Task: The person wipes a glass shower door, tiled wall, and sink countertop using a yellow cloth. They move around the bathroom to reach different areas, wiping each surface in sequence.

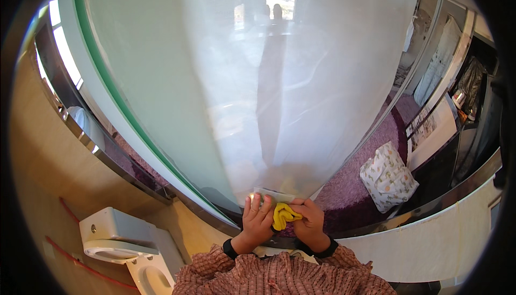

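A large frosted glass panel (242, 105) stands in front of me, with a dark reflection down its middle. At its lower part is a small flat, pale plate (275, 193). My left hand (257, 219) lies with extended fingers against the plate's left end; its thumb is hidden. Bunched in my right hand (310, 221) is a yellow cloth (284, 216), pinched near the plate's right end. The cloth sits between both hands. Whether my right fingers also touch the plate is unclear.
A white toilet (121, 230) with its lid raised stands at lower left, by red hoses (80, 260). A green-edged strip (133, 125) borders the glass. Beyond at right, a patterned pillow (389, 177) lies by purple carpet (346, 182). A metal-edged partition (463, 192) curves past it.
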A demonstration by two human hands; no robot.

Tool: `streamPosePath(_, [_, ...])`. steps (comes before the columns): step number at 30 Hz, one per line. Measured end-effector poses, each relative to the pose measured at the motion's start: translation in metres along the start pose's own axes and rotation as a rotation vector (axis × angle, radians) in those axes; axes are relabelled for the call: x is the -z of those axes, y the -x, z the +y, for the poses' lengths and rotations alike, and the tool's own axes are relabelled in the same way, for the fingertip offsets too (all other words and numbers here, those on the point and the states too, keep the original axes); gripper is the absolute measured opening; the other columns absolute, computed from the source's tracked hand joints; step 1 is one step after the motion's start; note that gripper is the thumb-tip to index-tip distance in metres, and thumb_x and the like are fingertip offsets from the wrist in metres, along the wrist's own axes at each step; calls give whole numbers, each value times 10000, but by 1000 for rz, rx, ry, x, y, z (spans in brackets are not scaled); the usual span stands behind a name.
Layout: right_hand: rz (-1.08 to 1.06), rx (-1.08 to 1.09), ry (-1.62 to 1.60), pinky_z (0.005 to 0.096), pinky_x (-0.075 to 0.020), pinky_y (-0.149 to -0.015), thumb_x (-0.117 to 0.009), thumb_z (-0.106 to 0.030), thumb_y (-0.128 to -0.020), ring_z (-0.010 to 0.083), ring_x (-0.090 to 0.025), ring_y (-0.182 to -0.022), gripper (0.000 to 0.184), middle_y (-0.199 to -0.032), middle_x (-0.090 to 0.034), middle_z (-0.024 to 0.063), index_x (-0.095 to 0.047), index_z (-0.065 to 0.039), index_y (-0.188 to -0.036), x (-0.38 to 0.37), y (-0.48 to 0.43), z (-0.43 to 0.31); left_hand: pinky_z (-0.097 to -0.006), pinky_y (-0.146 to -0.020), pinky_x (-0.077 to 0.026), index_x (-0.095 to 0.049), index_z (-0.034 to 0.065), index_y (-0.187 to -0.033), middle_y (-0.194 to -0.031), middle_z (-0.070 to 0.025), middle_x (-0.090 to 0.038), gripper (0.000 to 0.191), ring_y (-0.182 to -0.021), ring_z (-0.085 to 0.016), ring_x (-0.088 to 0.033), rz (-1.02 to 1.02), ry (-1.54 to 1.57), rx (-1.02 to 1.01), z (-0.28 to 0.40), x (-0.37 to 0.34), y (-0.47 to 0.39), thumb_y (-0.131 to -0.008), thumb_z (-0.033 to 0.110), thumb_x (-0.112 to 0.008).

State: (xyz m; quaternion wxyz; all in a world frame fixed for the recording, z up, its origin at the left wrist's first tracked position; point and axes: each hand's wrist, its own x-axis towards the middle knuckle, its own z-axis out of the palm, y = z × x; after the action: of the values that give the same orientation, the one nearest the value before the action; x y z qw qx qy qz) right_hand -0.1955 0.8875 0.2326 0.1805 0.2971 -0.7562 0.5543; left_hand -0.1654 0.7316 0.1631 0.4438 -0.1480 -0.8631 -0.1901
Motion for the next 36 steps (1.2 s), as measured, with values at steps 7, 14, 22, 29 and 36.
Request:
streamPosePath(7, [10, -15, -10, 280, -508, -692, -548, 136, -714, 254, -651, -789, 302, -917, -647, 123, -680, -1, -949, 74, 18, 11, -545, -1082, -284, -627, 18, -1115, -1364, -162, -523, 307, -1331, -401, -406, 11, 7, -36, 67, -32, -8, -841, 141, -563])
streamPosePath(14, [25, -72, -6, 275, -504, -701, -504, 147, -692, 236, -640, -776, 328, -912, -655, 115, -674, 8, -937, 138, 36, 22, -509, -1071, -313, -646, 97, -1086, -1362, -143, -533, 239, -1332, -367, -420, -26, 0, -60, 131, -51, -21, -894, 168, -522])
streamPosePath(22, [80, -211, -54, 283, -500, -762, -431, 146, -655, 219, -629, -856, 391, -969, -647, 142, -669, 31, -944, 216, 65, 34, -446, -1132, -248, -646, 161, -1052, -1387, -103, -525, 189, -1355, -364, -394, -22, 125, -200, 193, -84, -37, -945, 249, -517])
streamPosePath(29, [307, -158, 209, 361, -479, -870, -548, -44, -812, 270, -594, -981, 177, -1260, -525, 192, -646, 26, -941, 265, 102, 38, -447, -1160, -170, -618, 149, -1099, -1451, -139, -446, 229, -1385, -371, -342, -60, 357, -275, 240, -110, -50, -967, 209, -441])
streamPosePath(36, [482, -148, 361, 319, -445, -864, -579, -130, -863, 227, -559, -957, 162, -1204, -547, 170, -598, 11, -940, 278, 121, 0, -505, -1158, -125, -625, 99, -1146, -1461, -174, -418, 279, -1397, -394, -311, -287, 760, -337, 258, -105, -81, -873, 131, -579])
